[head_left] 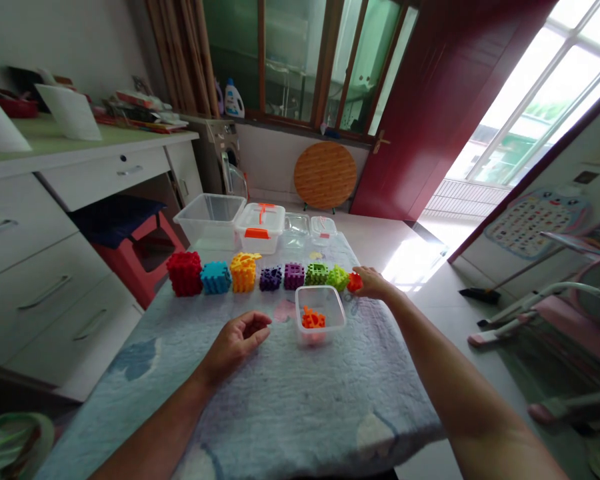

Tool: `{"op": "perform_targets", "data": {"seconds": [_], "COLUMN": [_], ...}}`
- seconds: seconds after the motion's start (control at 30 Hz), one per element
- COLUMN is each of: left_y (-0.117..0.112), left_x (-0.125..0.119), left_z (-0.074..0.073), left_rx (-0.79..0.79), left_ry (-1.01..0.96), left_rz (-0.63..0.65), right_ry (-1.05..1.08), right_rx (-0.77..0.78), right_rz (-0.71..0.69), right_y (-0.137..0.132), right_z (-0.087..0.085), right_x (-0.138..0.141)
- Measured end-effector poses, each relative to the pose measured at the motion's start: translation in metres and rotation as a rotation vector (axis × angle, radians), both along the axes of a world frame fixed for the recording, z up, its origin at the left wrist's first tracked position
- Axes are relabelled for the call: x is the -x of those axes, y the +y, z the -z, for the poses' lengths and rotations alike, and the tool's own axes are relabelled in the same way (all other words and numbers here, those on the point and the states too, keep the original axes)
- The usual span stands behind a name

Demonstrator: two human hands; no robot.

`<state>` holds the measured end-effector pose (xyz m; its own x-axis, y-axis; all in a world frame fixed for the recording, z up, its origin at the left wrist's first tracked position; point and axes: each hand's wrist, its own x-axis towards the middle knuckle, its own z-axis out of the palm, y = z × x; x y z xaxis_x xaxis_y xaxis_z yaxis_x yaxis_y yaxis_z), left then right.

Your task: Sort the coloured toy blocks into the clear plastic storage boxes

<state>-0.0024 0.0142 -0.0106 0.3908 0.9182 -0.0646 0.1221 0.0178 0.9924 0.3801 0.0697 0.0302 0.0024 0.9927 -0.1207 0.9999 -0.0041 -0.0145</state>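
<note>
My right hand reaches to the right end of a row of coloured interlocking blocks, with its fingers closed around a red-orange block. A lime-green block stands beside it. My left hand rests on the cloth with fingers loosely bent and thumb apart, holding nothing. Between my hands stands a small clear plastic tub with orange interlocking pieces inside. Along the row to the left are green, purple, dark violet, yellow, blue and red blocks.
Behind the row stand a large clear bin, a lidded box with orange clips, and two small clear containers. A blue patterned cloth covers the table. A red stool is at left, a pink chair at right.
</note>
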Motion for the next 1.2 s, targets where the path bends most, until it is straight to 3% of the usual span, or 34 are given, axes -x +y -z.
{"op": "perform_targets", "data": {"seconds": [0.3, 0.67, 0.77, 0.9, 1.07, 1.2], "left_y": [0.002, 0.001, 0.002, 0.002, 0.001, 0.001], "left_x": [0.0, -0.001, -0.001, -0.002, -0.002, -0.002], "left_z": [0.003, 0.001, 0.001, 0.001, 0.001, 0.002], "left_rx": [-0.004, 0.001, 0.0, 0.001, 0.007, 0.01], "left_ry": [-0.001, -0.018, -0.021, -0.023, -0.032, -0.041], "left_rz": [0.002, 0.0, 0.008, 0.013, 0.011, 0.004], "right_ry": [-0.033, 0.046, 0.101, 0.193, 0.306, 0.285], "right_rx": [0.072, 0.065, 0.047, 0.001, -0.107, -0.05], "right_rz": [-0.009, 0.021, 0.01, -0.044, -0.276, -0.465], "right_y": [0.016, 0.003, -0.008, -0.027, -0.049, -0.057], "right_z": [0.009, -0.004, -0.02, -0.058, -0.106, -0.115], "right_x": [-0.005, -0.004, 0.0, 0.017, 0.06, 0.099]}}
